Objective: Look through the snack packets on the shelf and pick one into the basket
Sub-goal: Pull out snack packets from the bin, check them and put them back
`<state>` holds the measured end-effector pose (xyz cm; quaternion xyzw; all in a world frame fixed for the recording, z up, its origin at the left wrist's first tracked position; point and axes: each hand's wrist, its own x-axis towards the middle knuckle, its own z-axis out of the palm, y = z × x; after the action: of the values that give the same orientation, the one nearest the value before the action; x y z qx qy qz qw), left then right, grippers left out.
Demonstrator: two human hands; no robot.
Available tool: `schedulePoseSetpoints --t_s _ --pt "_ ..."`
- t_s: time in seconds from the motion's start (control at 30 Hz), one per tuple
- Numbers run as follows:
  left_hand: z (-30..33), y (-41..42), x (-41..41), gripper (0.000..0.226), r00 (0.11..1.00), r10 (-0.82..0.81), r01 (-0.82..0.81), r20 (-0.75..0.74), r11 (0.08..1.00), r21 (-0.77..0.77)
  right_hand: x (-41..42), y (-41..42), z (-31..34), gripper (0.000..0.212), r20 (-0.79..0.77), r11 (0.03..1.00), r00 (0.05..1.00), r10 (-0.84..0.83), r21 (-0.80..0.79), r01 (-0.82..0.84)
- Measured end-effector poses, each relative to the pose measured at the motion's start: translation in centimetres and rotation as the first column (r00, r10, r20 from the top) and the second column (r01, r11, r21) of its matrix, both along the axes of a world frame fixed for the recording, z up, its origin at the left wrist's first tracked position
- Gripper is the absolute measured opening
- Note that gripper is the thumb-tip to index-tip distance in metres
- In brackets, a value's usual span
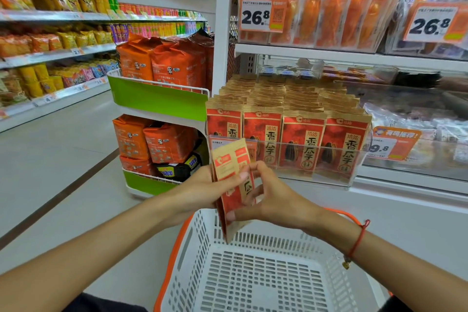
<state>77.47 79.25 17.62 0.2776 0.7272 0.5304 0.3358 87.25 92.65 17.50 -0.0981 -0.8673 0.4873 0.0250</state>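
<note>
Both hands, left and right, grasp a packet, long axis near vertical, directly above the basket rim.

Four rows of red sunflower-seed packets are counted across the front of the clear shelf bin. Two or more such packets are held by two hands, left hand and right hand. One white basket is present. Three price tags are visible.
</note>
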Motion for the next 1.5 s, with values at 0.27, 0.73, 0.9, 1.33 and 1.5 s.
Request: schedulePoseSetpoints --t_s 0.27,0.73,0.9,1.33,1.5 --pt "0.6 -0.1 -0.8 0.033 0.924 0.023 -0.074 0.382 0.99 0.119 -0.3 1.7 1.6 0.035 -0.119 0.959 0.952 -0.283 -0.066 0.277" --pt "0.3 -0.6 -2.2 0.047 0.998 -0.055 0.056 0.042 0.998 -0.02 0.1 2.7 1.6 0.002 -0.35 0.946 0.88 -0.323 -0.138 0.292" --pt "0.4 -0.9 -2.7 0.051 0.998 0.006 -0.008 -0.059 0.999 -0.042 -0.1 2.6 1.3 0.002 -0.387 0.921 0.836 -0.388 -0.205 0.333" --pt "0.0 -0.8 -2.2 0.03 0.989 0.045 -0.044 -0.138 0.999 0.012 -0.1 2.6 1.3 0.006 -0.39 0.887 0.797 -0.461 -0.227 0.401" --pt "0.0 -0.7 -2.1 0.028 0.989 0.038 -0.037 -0.143 0.999 0.007 -0.2 2.7 1.1 0.002 -0.383 0.888 0.801 -0.46 -0.212 0.409"
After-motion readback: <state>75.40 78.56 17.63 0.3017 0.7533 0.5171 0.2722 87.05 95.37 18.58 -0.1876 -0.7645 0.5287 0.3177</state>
